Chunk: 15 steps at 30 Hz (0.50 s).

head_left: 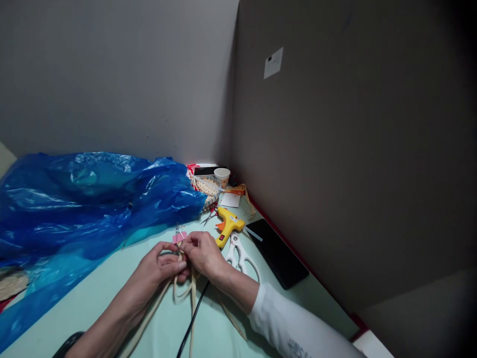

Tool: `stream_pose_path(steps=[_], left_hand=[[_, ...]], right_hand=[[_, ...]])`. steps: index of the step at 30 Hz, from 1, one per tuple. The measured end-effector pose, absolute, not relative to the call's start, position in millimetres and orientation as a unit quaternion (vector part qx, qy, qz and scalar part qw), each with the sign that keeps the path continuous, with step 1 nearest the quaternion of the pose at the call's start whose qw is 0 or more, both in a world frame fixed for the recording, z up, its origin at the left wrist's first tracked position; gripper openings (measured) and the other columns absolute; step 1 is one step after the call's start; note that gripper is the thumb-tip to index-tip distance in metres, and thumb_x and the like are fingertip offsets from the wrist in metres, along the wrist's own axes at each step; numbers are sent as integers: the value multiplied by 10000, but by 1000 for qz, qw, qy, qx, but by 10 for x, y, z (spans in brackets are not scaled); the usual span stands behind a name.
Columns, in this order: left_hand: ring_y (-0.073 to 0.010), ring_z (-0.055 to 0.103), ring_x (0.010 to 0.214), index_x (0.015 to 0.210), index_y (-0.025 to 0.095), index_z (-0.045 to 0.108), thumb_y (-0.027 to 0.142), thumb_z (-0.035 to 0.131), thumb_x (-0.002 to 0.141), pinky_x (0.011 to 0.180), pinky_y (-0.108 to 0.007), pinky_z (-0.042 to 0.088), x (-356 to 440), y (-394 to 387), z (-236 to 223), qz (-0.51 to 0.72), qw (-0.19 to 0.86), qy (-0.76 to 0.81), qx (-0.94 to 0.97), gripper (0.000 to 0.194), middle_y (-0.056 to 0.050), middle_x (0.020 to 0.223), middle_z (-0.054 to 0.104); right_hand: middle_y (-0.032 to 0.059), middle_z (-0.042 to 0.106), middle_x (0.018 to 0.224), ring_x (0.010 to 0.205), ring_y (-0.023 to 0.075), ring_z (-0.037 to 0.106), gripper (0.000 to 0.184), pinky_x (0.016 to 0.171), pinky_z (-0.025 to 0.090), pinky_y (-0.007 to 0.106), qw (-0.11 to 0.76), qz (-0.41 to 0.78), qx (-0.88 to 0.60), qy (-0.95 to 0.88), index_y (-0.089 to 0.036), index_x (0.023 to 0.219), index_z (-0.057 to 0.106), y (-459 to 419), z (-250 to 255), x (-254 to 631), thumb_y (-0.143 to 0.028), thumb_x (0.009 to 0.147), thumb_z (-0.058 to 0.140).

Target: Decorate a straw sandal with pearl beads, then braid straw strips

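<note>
Both hands meet over the near middle of the table, pinching pale flat weaving strips (193,293). My left hand (162,266) is closed on the strips from the left, its thumb pressed along them. From the right, my right hand (203,252) closes its fingertips on the same strips, touching the left hand. Long strip ends hang toward me, one looped below the fingers. Just beyond the fingertips sits a pink binder clip (179,237) with wire handles; whether it grips the strips is partly hidden.
A yellow glue gun (228,226) lies beside white-handled scissors (242,258) and a black tablet-like slab (278,253). Farther back are a woven basket (209,186) and a paper cup (222,175). Blue plastic sheeting (93,199) covers the left. A black cable (192,320) runs toward me.
</note>
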<state>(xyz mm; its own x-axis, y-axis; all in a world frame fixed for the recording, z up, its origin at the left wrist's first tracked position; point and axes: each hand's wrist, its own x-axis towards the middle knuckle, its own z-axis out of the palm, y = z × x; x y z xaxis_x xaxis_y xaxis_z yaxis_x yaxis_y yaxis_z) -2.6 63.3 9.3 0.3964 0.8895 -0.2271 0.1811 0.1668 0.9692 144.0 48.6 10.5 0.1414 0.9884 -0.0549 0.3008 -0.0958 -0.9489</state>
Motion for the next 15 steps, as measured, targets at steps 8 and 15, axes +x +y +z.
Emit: stream_pose_path(steps=[8,15], left_hand=[[4,114,362,840,137,685,504,811,704,381,-160,63,-284,753,123,214,688,439,537,411,122,423,400],[-71,544,420,717,121,735,408,913,594,425,-161,395,-250,806,149,216,684,434,544,360,-37,604,706]], right_hand=[[-36,567,550,565,98,498,258,573,346,207,427,411,-613,-522,-165,586,599,482,89,1449,-116,839,593],[-32,561,548,576,110,512,231,577,333,221,412,394,-633,-523,-168,599,602,452,123,1412,-106,821,595]])
